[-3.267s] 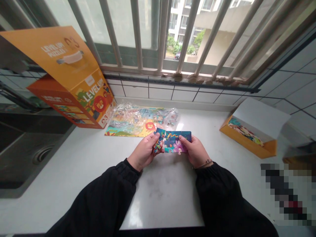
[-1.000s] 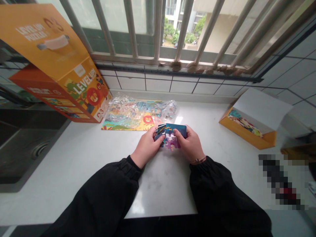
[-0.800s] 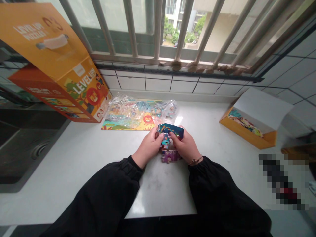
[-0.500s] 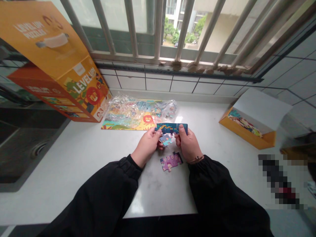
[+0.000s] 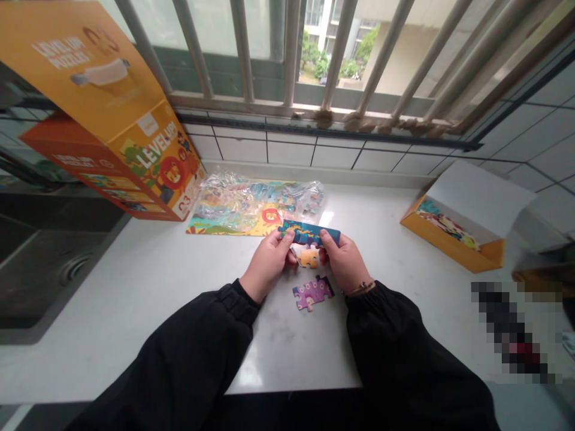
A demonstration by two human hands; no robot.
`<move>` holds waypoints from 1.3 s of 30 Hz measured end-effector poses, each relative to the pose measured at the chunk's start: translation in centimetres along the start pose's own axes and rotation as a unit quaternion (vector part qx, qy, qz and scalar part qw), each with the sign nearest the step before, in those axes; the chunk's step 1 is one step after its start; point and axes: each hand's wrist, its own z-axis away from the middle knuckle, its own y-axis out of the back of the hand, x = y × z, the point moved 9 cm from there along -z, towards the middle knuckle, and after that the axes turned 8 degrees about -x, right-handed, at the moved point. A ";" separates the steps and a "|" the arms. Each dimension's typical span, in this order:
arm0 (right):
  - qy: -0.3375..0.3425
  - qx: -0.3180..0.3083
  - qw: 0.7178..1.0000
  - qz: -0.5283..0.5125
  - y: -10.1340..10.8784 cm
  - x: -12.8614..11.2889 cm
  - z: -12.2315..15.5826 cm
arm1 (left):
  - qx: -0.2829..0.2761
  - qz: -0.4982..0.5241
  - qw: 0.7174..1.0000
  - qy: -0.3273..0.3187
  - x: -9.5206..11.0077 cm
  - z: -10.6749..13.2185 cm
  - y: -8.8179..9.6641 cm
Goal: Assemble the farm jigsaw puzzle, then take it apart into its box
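My left hand (image 5: 268, 261) and my right hand (image 5: 340, 261) both pinch a joined strip of blue puzzle pieces (image 5: 309, 233) just above the white counter (image 5: 148, 287). An orange-and-white piece (image 5: 308, 256) hangs under the strip between my thumbs. A purple puzzle piece (image 5: 313, 293) lies flat on the counter just below my right hand, touched by neither hand. Black sleeves cover both arms.
A clear plastic bag over a colourful puzzle sheet (image 5: 245, 209) lies behind my hands. An orange puzzle box (image 5: 112, 120) leans at the back left above a dark sink (image 5: 49, 269). An open orange box with pieces (image 5: 453, 230) sits at the right. Window bars run along the back.
The purple piece has come off the cluster and dropped onto the counter. My hands now hold only the blue strip, spread a little wider, with the orange-and-white piece under it.
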 end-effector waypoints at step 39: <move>0.060 0.023 0.997 -0.041 1.0 -0.9 -0.1 | -0.007 -0.112 0.994 0.001 0.9 0.4 -0.1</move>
